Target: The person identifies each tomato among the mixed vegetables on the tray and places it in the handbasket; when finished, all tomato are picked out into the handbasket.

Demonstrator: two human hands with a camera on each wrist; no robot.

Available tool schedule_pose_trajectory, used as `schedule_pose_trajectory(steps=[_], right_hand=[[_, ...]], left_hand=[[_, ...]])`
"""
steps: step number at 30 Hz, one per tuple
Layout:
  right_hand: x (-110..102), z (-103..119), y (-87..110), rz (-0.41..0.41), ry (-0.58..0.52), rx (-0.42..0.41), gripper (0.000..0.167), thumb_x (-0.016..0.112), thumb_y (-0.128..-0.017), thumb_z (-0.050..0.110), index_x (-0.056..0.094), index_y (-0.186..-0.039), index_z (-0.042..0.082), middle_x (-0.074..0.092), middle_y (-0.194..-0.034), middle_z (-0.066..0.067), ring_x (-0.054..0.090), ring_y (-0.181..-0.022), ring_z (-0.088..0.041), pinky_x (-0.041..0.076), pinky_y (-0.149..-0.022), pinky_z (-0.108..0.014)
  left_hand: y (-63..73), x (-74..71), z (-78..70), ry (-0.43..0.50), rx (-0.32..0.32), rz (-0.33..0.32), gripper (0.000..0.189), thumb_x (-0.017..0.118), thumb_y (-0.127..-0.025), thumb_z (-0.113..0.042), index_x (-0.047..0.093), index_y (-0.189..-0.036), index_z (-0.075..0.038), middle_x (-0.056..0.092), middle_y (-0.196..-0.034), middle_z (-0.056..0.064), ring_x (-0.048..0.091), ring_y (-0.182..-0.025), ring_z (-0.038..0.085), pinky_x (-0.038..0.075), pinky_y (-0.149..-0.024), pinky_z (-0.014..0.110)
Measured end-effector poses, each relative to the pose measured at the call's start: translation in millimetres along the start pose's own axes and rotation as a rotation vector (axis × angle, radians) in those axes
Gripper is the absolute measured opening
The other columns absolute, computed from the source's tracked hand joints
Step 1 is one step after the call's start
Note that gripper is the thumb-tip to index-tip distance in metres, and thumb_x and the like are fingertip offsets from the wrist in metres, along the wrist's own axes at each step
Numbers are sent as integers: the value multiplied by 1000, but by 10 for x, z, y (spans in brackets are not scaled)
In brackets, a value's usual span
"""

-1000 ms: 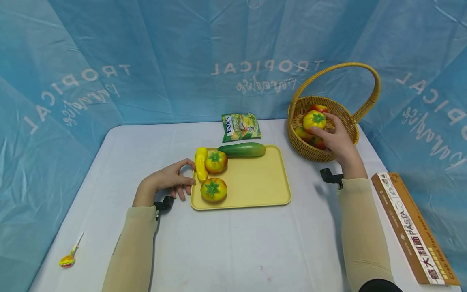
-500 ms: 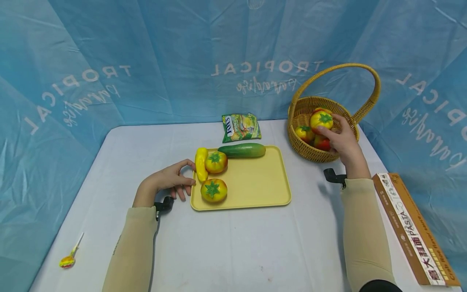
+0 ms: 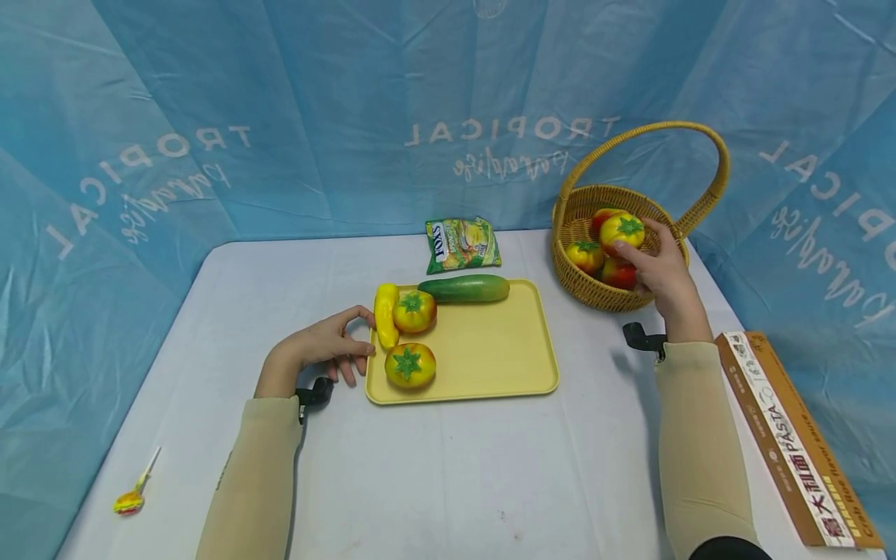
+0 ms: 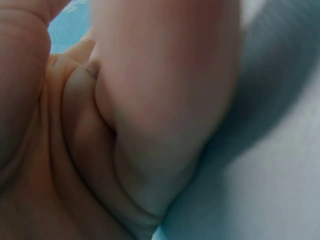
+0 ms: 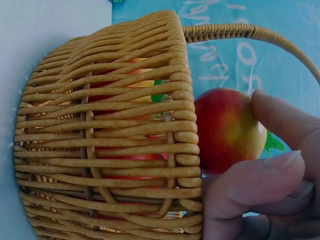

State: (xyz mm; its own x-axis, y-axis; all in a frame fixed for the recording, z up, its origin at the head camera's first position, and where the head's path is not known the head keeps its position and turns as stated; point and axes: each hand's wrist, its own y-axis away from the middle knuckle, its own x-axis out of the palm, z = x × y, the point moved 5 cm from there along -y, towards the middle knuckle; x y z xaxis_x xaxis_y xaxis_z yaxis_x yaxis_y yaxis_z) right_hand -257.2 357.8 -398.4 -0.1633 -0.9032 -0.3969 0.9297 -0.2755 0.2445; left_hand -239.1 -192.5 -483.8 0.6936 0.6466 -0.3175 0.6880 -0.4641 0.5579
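In the head view, my right hand (image 3: 663,268) pinches a yellow-red toy tomato (image 3: 622,229) with a green star-shaped top between thumb and fingers. In the right wrist view, this tomato (image 5: 225,131) shows just past the rim of the wicker basket (image 3: 584,289). Several similar tomatoes (image 3: 584,255) lie inside the basket. My left hand (image 3: 318,342) has thumb and index fingertips at the left edge of a yellow tray (image 3: 490,350). On that tray are a yellow banana (image 3: 386,315), two tomatoes (image 3: 410,365) and a green cucumber (image 3: 465,288). The left wrist view shows mostly blurred palm and fingers.
A green candy bag (image 3: 463,244) lies behind the tray. A long brown pasta box (image 3: 798,439) stretches along the right table edge. At the lower left is a lollipop (image 3: 133,494). The basket's tall handle (image 3: 651,128) arches over its opening.
My right hand has carried the held tomato slightly right within the basket's opening, uncovering more of the tomatoes there. The left hand and the tray stay as they were.
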Motion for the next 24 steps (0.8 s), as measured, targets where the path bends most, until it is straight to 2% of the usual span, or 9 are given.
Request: schedule_pose_trajectory(steps=[4,7,9,12,15,24], right_hand=[[-6,-1,-5,-1,3,-3,95,68,-93,67,15,-168,44,36,-158,-16,49,-100,-24,48,-58,-27],[-10,-2,-3,-11,13,-6,95,68,-93,67,15,-168,43,42,-150,-13,50,-93,-22,47,-58,-26],[-12,-1,1,-19,19,-8,95,68,-93,67,15,-169,41,47,-141,-8,50,-83,-19,47,-57,-26],[-17,-5,-6,-22,23,-12,95,68,-94,66,14,-169,41,53,-128,-3,45,-67,-13,46,-56,-24],[-13,-4,-11,-18,17,-18,95,68,-95,65,14,-169,41,59,-122,-2,40,-58,-10,46,-56,-24],[-11,48,24,21,-1,-30,91,66,-98,60,13,-169,38,56,-123,-3,40,-58,-9,45,-54,-24]], left_hand=[[-10,-5,6,-3,2,-1,58,75,-100,-35,37,-142,-21,78,-82,11,75,-58,21,56,-50,26],[-23,-6,13,-4,4,0,59,75,-100,-35,37,-142,-21,78,-82,11,75,-58,22,57,-50,27],[-27,-6,19,-3,4,0,59,75,-100,-36,37,-142,-21,78,-82,11,75,-58,22,57,-50,27],[-30,-4,25,-3,1,2,59,75,-100,-36,37,-142,-21,79,-83,11,76,-59,22,57,-50,27],[-28,-4,28,-3,-2,2,59,75,-100,-36,37,-142,-21,79,-83,11,76,-59,22,57,-50,27],[-19,-6,18,0,-7,1,59,75,-99,-36,37,-142,-21,78,-83,11,75,-58,22,57,-51,27]])
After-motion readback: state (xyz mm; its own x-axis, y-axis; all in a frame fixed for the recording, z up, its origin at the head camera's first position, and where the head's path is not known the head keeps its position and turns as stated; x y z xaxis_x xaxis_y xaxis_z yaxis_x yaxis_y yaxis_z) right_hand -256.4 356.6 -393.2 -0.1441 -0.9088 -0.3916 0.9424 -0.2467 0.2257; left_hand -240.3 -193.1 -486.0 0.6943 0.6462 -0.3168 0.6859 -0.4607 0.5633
